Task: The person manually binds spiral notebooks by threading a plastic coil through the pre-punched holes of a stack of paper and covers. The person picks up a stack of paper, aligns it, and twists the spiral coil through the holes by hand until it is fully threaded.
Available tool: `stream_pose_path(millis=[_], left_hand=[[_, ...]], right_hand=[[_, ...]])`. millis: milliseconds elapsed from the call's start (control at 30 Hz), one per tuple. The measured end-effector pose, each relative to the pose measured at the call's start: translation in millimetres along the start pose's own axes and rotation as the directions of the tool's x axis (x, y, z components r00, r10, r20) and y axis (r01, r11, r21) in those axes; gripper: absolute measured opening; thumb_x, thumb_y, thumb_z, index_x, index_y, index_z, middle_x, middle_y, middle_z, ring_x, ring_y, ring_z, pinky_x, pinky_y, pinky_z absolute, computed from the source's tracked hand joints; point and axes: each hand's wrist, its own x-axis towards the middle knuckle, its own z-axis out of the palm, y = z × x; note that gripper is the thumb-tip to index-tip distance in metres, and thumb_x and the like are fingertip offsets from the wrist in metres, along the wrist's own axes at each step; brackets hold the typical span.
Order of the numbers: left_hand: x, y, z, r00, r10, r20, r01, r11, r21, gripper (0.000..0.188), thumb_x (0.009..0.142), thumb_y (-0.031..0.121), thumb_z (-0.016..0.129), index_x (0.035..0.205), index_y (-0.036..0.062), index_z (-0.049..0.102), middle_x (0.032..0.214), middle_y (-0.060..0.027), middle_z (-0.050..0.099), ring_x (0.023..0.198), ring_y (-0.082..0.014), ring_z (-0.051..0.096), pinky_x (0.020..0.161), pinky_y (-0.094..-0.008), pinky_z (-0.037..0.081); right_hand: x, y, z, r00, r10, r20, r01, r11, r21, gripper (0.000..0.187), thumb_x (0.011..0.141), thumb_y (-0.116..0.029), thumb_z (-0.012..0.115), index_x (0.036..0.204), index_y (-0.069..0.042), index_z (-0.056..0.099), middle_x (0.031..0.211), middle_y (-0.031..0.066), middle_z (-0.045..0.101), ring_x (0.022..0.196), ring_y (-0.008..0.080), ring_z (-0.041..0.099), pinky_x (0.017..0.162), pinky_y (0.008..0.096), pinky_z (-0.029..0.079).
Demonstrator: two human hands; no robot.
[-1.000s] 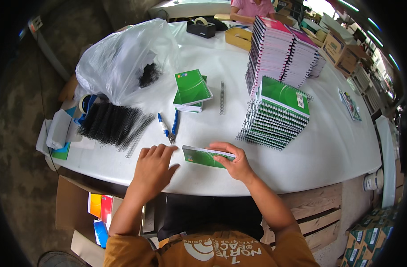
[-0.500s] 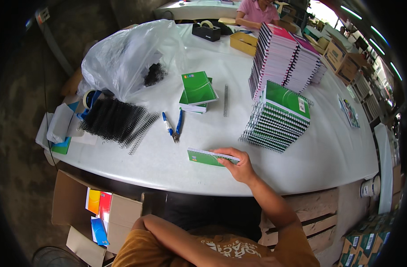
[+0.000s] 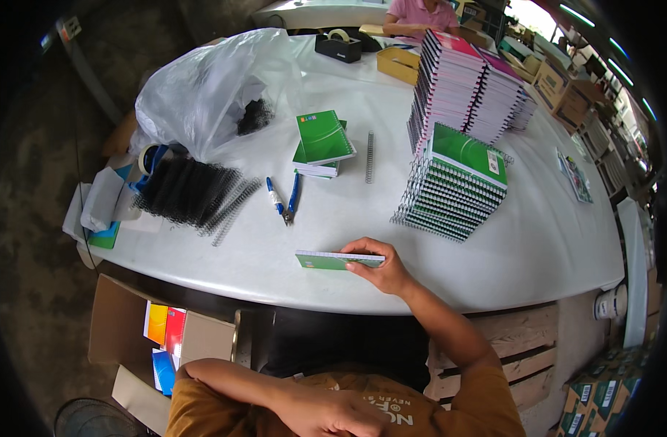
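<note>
Bare right hand (image 3: 383,268) pinches a thin green-covered paper notebook (image 3: 320,261) in the head view, thumb on the green cover toward the person and fingers over the far side. Taking the blue-handled metal pliers (image 3: 279,206) as landmark, this notebook is on the person's side of them and reaches off to their right, apart from them. It is tipped up on its long side: the white edge with a row of punched holes faces up, and the long axis runs almost straight left to right, the free end pointing left and the gripped end right. Whether its lower edge touches the white-covered table (image 3: 537,247) cannot be told.

Left hand (image 3: 333,416) is well toward the person from the pliers, before the brown shirt (image 3: 464,408), fingers loosely bent; whether it holds anything cannot be told.

Just beyond the pliers and slightly right lies a short pile of green notebooks (image 3: 324,140); farther right of them, a single slim dark wire coil (image 3: 370,156). Well right of the pliers rises a tall stack of green spiral-bound notebooks (image 3: 457,197). Left of them spreads a heap of black wire coils (image 3: 184,191).
</note>
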Motion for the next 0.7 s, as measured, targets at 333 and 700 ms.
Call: stream_pose_path(millis=[333, 700], left_hand=[[-4.5, -14.6, -15.5, 0.895, 0.114, 0.432, 0.069, 0.92, -0.385, 0.033, 0.085, 0.028, 0.066, 0.103, 0.0008, 0.062, 0.112, -0.0199, 0.055, 0.1, -0.0358, 0.053, 0.088, -0.0434, 0.041], [-3.8, 0.2, 1.5, 0.941, -0.176, 0.288, 0.261, 0.921, -0.289, 0.022, 0.088, 0.016, 0.062, 0.103, 0.0016, 0.059, 0.097, -0.0123, 0.061, 0.086, -0.0271, 0.059, 0.072, -0.0362, 0.048]], right_hand=[[0.6, -2.8, 4.0, 0.999, 0.028, 0.041, -0.031, 0.996, 0.084, 0.03, 0.086, -0.006, 0.059, 0.116, -0.002, 0.06, 0.106, 0.0069, 0.065, 0.095, 0.0108, 0.058, 0.087, 0.024, 0.045], [2.1, -8.1, 10.4, 0.997, -0.071, -0.006, 0.071, 0.997, 0.039, 0.029, 0.088, -0.004, 0.057, 0.117, -0.004, 0.06, 0.108, 0.0067, 0.066, 0.097, 0.0104, 0.058, 0.088, 0.0248, 0.044]])
